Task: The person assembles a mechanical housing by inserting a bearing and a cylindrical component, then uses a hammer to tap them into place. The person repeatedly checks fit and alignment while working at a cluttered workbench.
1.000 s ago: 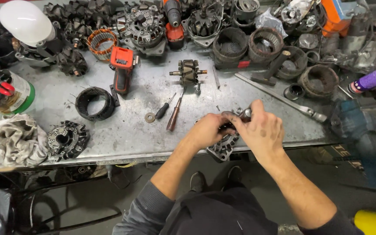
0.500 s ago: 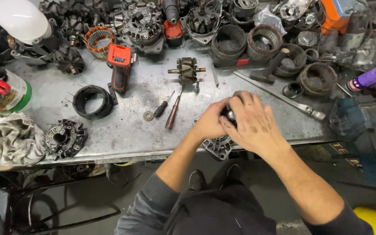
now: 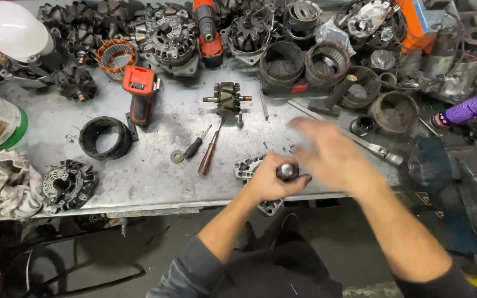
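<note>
My left hand [image 3: 269, 181] is closed around a silver alternator housing [image 3: 248, 167] with a dark round pulley end [image 3: 287, 171], held at the front edge of the metal workbench [image 3: 155, 171]. My right hand [image 3: 332, 154] is blurred, fingers spread, hovering just right of and above the part, holding nothing. A rotor [image 3: 227, 99] lies upright-sideways on the bench behind. Two screwdrivers [image 3: 208, 152] and a washer [image 3: 177, 157] lie left of my left hand.
A red impact driver [image 3: 140, 94], a black ring [image 3: 105, 138] and a finned housing [image 3: 67, 183] sit to the left. A long ratchet wrench [image 3: 360, 140] lies to the right. Several stators and housings crowd the back. A rag [image 3: 4, 185] is far left, a purple spray can [image 3: 470, 107] far right.
My right hand has come off the housing and swung up to the right, open. My left hand keeps hold of the part at the bench edge.
</note>
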